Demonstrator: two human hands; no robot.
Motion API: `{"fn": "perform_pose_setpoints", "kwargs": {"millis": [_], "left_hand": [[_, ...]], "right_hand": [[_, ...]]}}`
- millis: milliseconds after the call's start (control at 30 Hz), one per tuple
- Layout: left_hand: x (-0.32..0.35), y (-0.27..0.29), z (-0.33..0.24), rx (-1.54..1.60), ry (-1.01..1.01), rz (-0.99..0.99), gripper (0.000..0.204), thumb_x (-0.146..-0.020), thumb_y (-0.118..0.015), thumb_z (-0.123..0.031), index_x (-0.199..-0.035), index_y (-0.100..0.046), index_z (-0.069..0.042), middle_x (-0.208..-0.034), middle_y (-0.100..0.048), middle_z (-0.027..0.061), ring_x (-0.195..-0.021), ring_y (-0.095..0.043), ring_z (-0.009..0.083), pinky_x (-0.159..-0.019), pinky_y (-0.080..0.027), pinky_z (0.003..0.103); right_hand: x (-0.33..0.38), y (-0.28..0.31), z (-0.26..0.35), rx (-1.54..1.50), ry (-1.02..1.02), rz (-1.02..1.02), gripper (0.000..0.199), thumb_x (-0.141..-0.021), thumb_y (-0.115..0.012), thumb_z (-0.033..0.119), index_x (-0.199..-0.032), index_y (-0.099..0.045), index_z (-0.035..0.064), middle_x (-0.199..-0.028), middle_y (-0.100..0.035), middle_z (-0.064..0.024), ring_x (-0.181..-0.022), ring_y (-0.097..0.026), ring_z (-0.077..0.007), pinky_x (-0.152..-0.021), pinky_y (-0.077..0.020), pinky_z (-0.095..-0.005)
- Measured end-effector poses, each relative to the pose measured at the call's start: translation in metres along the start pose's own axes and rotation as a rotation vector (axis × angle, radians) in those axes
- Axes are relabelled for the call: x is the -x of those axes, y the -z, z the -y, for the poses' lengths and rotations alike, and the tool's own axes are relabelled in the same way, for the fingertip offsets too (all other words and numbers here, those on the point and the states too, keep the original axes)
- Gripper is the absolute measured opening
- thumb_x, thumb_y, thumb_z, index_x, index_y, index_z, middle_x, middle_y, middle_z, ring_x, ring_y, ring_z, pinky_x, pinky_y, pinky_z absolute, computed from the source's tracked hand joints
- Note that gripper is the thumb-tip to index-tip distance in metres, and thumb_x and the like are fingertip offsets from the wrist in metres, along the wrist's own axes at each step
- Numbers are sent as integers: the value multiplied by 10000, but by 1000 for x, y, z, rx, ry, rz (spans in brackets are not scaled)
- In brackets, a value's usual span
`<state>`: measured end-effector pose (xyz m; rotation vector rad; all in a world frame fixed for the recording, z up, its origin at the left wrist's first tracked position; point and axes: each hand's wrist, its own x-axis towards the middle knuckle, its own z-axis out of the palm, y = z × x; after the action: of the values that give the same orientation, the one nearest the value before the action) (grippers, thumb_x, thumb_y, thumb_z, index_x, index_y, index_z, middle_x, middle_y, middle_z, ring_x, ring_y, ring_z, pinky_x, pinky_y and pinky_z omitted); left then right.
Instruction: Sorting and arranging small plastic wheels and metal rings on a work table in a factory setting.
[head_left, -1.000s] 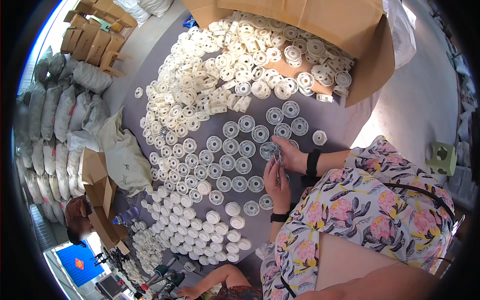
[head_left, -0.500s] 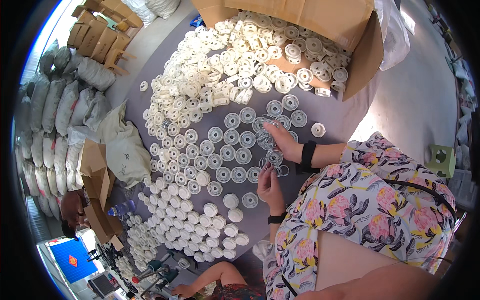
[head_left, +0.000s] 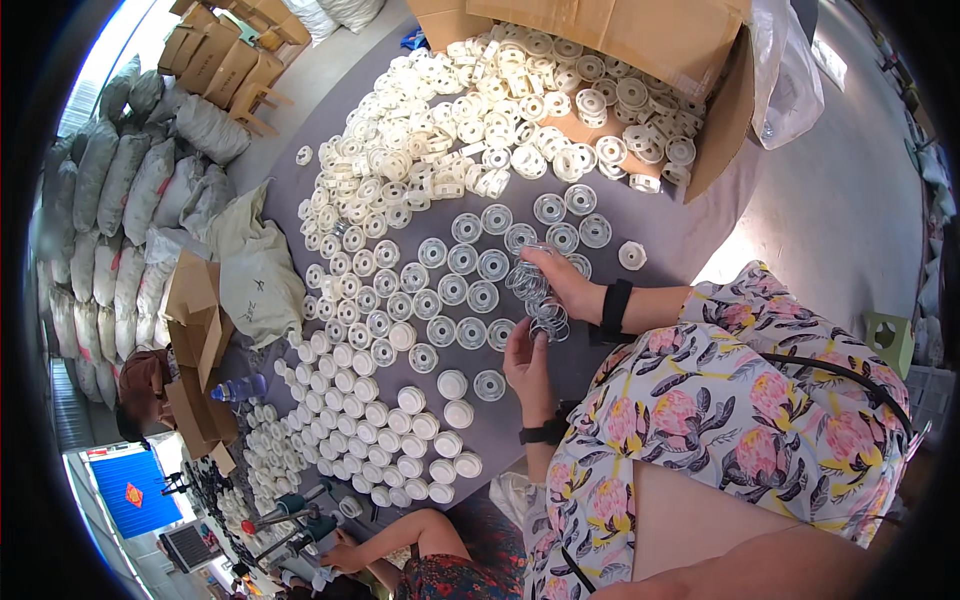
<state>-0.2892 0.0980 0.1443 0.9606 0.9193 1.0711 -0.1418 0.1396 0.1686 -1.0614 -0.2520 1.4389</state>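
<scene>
A loose bunch of thin metal wire rings [head_left: 527, 283] hangs from my right hand [head_left: 572, 282], whose fingers are closed round its upper part. Just below, my left hand [head_left: 530, 368] has its thumb and fingertips at the lower rings [head_left: 547, 318] of the bunch; exactly how many it pinches I cannot make out. Beside both hands, on the grey tabletop [head_left: 600, 400], round open-faced white plastic parts [head_left: 470, 333] stand in loose rows, with a shiny ring-like edge inside. One plain white part [head_left: 632, 256] lies apart to the right of my right hand.
A tipped cardboard box [head_left: 640, 45] spills a large heap of white parts [head_left: 430, 140] across the far table. Capped white parts [head_left: 370, 415] stand at the near left. A co-worker's arm [head_left: 420, 535] reaches toward a hand press [head_left: 290, 515]. Stacked sacks [head_left: 120, 190] line the left.
My left hand has shifted slightly left and up along the rings. The bunch in my right hand hangs looser. The view has turned a little, and the co-worker's arm has moved.
</scene>
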Motion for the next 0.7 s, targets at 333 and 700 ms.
{"fn": "perform_pose_setpoints", "kwargs": {"millis": [333, 700], "left_hand": [[0, -11, 3, -121, -407, -174, 222, -825, -566, 48, -996, -444, -26, -974, -544, 84, -844, -545, 123, -705, -479, 236], [-13, -3, -9, 125, -187, -343, 135, -926, -478, -152, -976, -445, -31, -944, -557, 79, -853, -553, 149, -743, -464, 274]], "right_hand": [[-3, 7, -27, 65, -9, -43, 724, -788, -595, 478, -1327, -279, 114, -1090, -497, -71, -707, -502, -131, -526, -424, -245], [34, 0, -11, 196, -318, 214, 510, -819, -563, 485, -1190, -390, 181, -995, -530, -10, -860, -539, -145, -579, -462, -319]]}}
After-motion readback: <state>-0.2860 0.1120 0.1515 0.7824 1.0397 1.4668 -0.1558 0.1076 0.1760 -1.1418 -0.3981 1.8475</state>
